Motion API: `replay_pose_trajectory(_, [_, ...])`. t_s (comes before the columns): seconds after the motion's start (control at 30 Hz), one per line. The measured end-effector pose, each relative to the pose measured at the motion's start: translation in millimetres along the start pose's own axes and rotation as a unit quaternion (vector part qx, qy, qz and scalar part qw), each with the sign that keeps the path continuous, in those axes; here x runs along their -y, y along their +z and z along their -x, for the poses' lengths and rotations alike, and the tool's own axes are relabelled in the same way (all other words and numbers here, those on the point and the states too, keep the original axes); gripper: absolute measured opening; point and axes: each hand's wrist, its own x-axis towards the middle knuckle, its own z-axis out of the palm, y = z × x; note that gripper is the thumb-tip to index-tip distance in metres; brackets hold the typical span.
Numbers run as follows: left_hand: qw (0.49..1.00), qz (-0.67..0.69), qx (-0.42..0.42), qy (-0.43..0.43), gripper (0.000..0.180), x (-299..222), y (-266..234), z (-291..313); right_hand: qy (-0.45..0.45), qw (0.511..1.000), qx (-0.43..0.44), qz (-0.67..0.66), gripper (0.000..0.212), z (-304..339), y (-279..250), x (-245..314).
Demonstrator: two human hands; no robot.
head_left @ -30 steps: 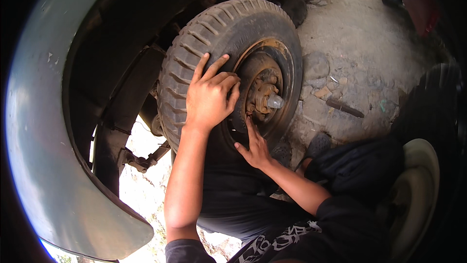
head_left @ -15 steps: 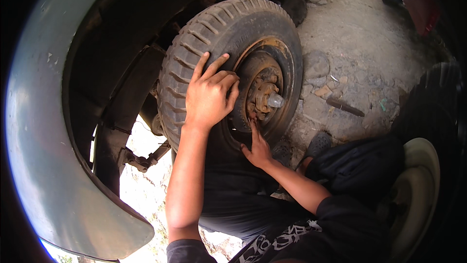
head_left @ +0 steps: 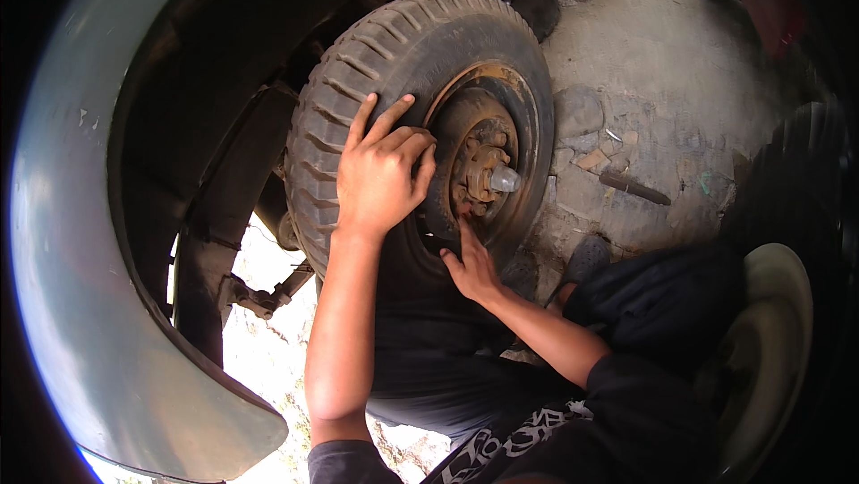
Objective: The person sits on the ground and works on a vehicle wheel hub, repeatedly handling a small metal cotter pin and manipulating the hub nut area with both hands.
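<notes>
A worn black tyre [head_left: 506, 32] with deep tread blocks stands upright under the vehicle, its rusty wheel rim [head_left: 501, 72] facing me. My left hand [head_left: 380, 175] rests against the sidewall, two fingers stretched toward the tread and the others bent. Lower on the wheel, my right hand [head_left: 472, 265] reaches into the rim with a finger extended to the bottom of the rusty hub [head_left: 483, 162]. Its thumb is spread apart; the other fingers are partly hidden. Lug nuts ring the hub, and a pale grey cap [head_left: 505, 180] sticks out of its centre.
A curved grey-green fender [head_left: 67, 216] arches along the left, with dark chassis parts [head_left: 259, 140] behind it. On the rough ground at right lie a flat dark bar [head_left: 635, 188] and stone fragments. Another wheel with a cream rim [head_left: 774, 332] is at lower right.
The view has shifted slightly, so the wheel sits a little higher and farther left. Both hands keep the same places on the wheel.
</notes>
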Motion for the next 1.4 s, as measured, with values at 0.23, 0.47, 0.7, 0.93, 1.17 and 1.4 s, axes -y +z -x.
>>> replay_pose_trajectory(0.23, [1.0,0.002,-0.003,-0.001,0.011,-2.2,-0.8,-2.9,-0.173,0.983,-0.041,0.037,0.104,0.3,-9.2,23.1])
replay_pose_trajectory(0.47, [1.0,0.003,-0.005,-0.002,0.012,-0.4,0.6,-0.4,-0.195,0.977,-0.054,0.061,0.096,2.4,-12.8,42.9])
replay_pose_trajectory(0.7, [1.0,0.005,-0.004,0.0,0.009,-2.7,-1.1,-2.3,-0.179,0.975,-0.031,0.129,0.078,10.0,-12.9,-12.2])
replay_pose_trajectory(0.93, [1.0,-0.007,-0.012,-0.001,0.01,1.4,2.4,0.0,-0.277,0.931,-0.073,0.227,0.077,-13.4,-24.2,38.1])
replay_pose_trajectory(1.17, [1.0,-0.011,0.002,0.004,0.014,7.8,7.5,5.0,-0.264,0.912,-0.054,0.31,0.078,-17.4,-23.1,28.0])
replay_pose_trajectory(1.4, [0.991,-0.013,-0.118,-0.054,0.02,4.1,5.4,3.2,-0.35,0.856,-0.019,0.38,0.083,-93.7,-121.4,83.6])
